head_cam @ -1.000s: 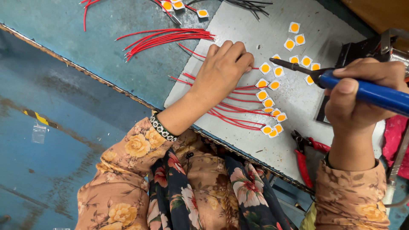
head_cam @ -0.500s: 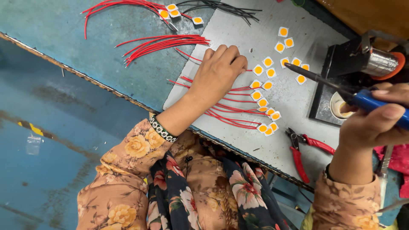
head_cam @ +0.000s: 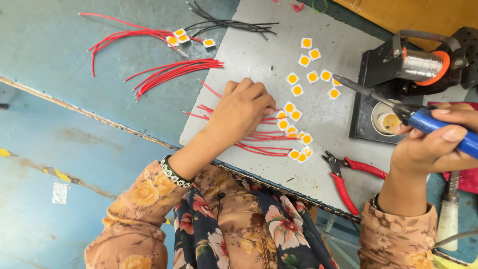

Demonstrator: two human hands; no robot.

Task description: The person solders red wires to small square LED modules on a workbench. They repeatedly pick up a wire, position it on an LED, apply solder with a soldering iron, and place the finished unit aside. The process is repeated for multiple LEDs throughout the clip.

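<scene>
fingers [head_cam: 251, 94] of the left hand [head_cam: 239, 112] lie curled, pressing the red wires [head_cam: 259, 142] soldered to small yellow led chips [head_cam: 294, 134] on the grey desk [head_cam: 259, 55], while the right hand [head_cam: 433, 144] is clenched around a blue-handled soldering iron [head_cam: 423, 119] beside red pliers [head_cam: 348, 174].

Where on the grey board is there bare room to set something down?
Bare grey board lies between the black wires and the left hand, and between the LED squares and the red cutters. Crowded: red wires under that hand.
</scene>
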